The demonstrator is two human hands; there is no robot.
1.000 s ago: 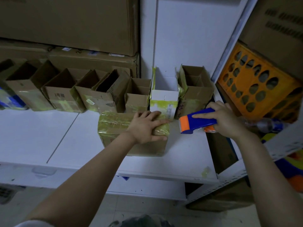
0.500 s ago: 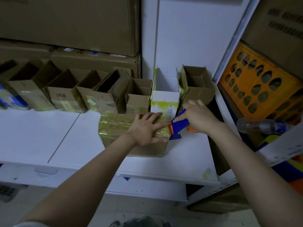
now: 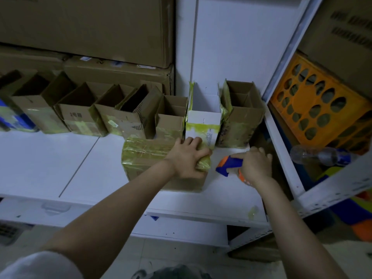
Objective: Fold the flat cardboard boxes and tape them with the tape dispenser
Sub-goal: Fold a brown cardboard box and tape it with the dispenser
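Left hand (image 3: 188,158) clamps the right end of the brown cardboard box wrapped in yellowish tape (image 3: 145,156), fingers curled over its top, box lying on the white shelf (image 3: 60,158); just beside it, right hand (image 3: 256,166) grips the blue-and-orange tape dispenser (image 3: 227,164)

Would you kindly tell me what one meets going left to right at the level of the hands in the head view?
Taped box → left hand gripping its right end → tape dispenser → right hand holding it → plastic bottle.
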